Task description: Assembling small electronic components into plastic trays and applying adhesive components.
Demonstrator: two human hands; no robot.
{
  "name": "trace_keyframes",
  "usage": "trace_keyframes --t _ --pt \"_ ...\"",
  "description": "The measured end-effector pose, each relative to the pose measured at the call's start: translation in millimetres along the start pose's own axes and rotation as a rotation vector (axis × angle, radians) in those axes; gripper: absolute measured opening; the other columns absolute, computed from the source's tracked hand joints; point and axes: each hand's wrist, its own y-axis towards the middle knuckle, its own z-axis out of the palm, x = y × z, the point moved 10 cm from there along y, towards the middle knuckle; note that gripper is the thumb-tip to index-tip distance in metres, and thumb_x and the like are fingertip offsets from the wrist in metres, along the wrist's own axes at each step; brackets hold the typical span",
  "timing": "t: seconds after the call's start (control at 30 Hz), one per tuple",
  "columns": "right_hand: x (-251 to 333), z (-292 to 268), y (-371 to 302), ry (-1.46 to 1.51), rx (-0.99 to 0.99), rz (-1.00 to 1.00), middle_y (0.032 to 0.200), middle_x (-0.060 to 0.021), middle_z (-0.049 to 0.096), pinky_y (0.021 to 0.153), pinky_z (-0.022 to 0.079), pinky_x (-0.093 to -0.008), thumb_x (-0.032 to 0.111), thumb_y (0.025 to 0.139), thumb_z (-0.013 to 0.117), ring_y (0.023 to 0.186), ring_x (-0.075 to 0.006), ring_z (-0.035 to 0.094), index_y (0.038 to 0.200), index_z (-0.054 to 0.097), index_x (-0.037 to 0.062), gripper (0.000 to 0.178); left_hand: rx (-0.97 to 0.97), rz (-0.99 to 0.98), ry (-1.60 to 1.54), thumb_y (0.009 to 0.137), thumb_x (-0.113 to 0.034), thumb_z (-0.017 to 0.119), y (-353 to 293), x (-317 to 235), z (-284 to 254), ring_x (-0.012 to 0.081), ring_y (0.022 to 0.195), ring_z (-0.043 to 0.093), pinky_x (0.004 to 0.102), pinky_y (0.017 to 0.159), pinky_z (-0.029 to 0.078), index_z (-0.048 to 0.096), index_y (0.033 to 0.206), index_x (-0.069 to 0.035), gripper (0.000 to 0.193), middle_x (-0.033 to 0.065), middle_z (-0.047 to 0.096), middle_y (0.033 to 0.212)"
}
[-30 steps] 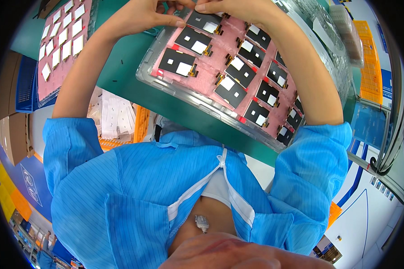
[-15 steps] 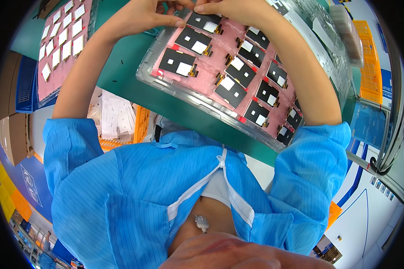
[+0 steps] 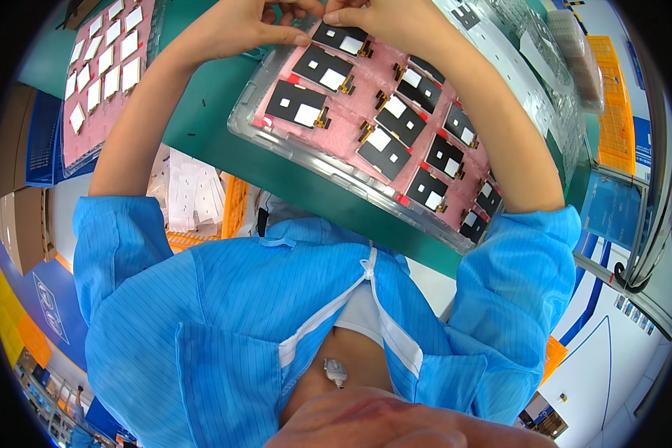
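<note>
My left hand (image 3: 265,28) and my right hand (image 3: 369,16) meet at the top edge of the view, over the far left corner of a flat black panel (image 3: 339,39). The panel has white patches and a gold flex tail. My left fingers are curled, with the thumb lying along the panel's left edge. Thumb and fingertips of my right hand are pinched together at its corner; whatever is between them is too small to make out. Similar black panels (image 3: 295,103) lie in rows on a pink foam sheet (image 3: 343,131) inside a clear plastic tray (image 3: 291,149).
A second pink-lined tray (image 3: 89,145) with several white pieces lies at the left. Clear plastic trays (image 3: 571,60) are stacked at the right, by an orange crate (image 3: 612,104). The green table (image 3: 201,153) ends near my body; white sheets (image 3: 194,194) sit in a crate below.
My right forearm has shifted slightly left, covering more of the panels in the middle. Both hands stay at the same panel corner.
</note>
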Motion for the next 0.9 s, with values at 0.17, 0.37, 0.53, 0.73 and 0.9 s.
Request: trace_keyframes --t 0.17,0.37,0.53,0.73,0.9 --pt "-30 16 5 -0.092 0.014 0.105 0.079 -0.0141 0.069 0.067 0.052 -0.0399 0.013 0.077 0.079 0.075 -0.0308 0.068 0.081 0.070 0.0023 0.015 0.016 0.009 0.001 0.079 -0.011 0.085 3 -5 2 0.0122 0.082 0.056 0.0274 0.071 0.046 0.071 0.108 -0.001 0.034 0.0025 0.057 0.091" --pt "-25 8 -5 -0.210 -0.147 0.028 0.077 -0.0144 0.068 0.066 0.051 -0.0411 0.019 0.077 0.080 0.076 -0.0324 0.067 0.083 0.068 0.0034 0.021 0.026 0.029 0.092 0.081 -0.013 0.084 6 -11 1 0.0134 0.083 0.057 0.0289 0.072 0.047 0.071 0.109 -0.002 0.033 0.0032 0.059 0.092" --pt "-41 13 -14 -0.069 -0.025 0.296 0.071 -0.0122 0.069 0.062 0.050 -0.0406 0.025 0.080 0.080 0.068 -0.0308 0.067 0.079 0.068 0.0045 0.024 0.055 -0.059 0.007 0.086 -0.014 0.079 9 1 4 0.0125 0.088 0.063 0.0280 0.075 0.050 0.071 0.109 0.000 0.028 0.0058 0.065 0.097" --pt "-54 11 -15 -0.237 -0.036 0.348 0.068 0.0002 0.069 0.059 0.049 -0.0323 0.044 0.077 0.082 0.064 -0.0157 0.066 0.079 0.072 0.0127 0.033 -0.079 0.296 -0.048 0.085 -0.018 0.078 23 15 0 0.0125 0.077 0.062 0.0278 0.070 0.049 0.073 0.101 -0.003 0.023 0.0038 0.070 0.087" --pt "-40 6 -17 -0.296 -0.112 0.207 0.064 0.0019 0.066 0.056 0.046 -0.0336 0.048 0.082 0.076 0.058 -0.0166 0.063 0.078 0.068 0.0120 0.037 -0.148 -0.086 0.163 0.090 -0.014 0.069 20 27 -6 0.0058 0.072 0.057 0.0234 0.065 0.046 0.071 0.093 0.000 0.015 0.0006 0.067 0.080"
